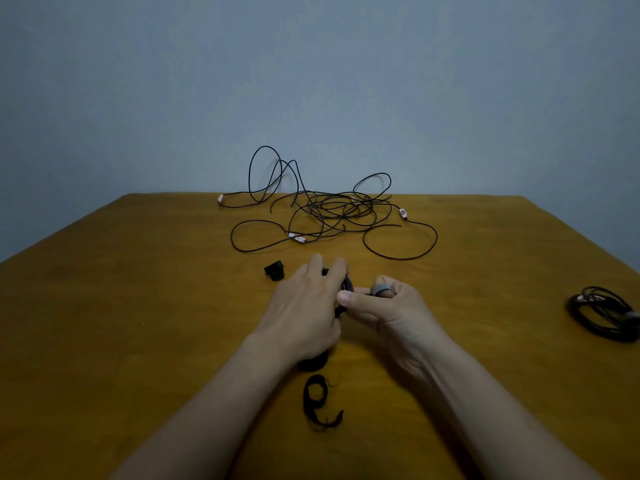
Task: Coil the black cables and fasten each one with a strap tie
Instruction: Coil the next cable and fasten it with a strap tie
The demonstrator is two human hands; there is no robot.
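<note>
My left hand (306, 306) lies over a black cable coil (347, 286) at the middle of the table, with its fingers stretched across the top. My right hand (388, 306) pinches a grey strap tie (380, 289) looped at the coil's right side. Most of the coil is hidden under the hands; a dark part (313, 364) shows below my left palm. A tangle of loose black cables (332, 213) with white-and-red tagged ends lies at the far edge. A finished black coil with a grey tie (604, 313) rests at the right edge.
A frayed black strap piece (318, 403) lies curled near me between my forearms. A small black strap roll (274, 270) sits left of my left fingers. The yellow-brown table (138, 306) ends at a grey-blue wall behind.
</note>
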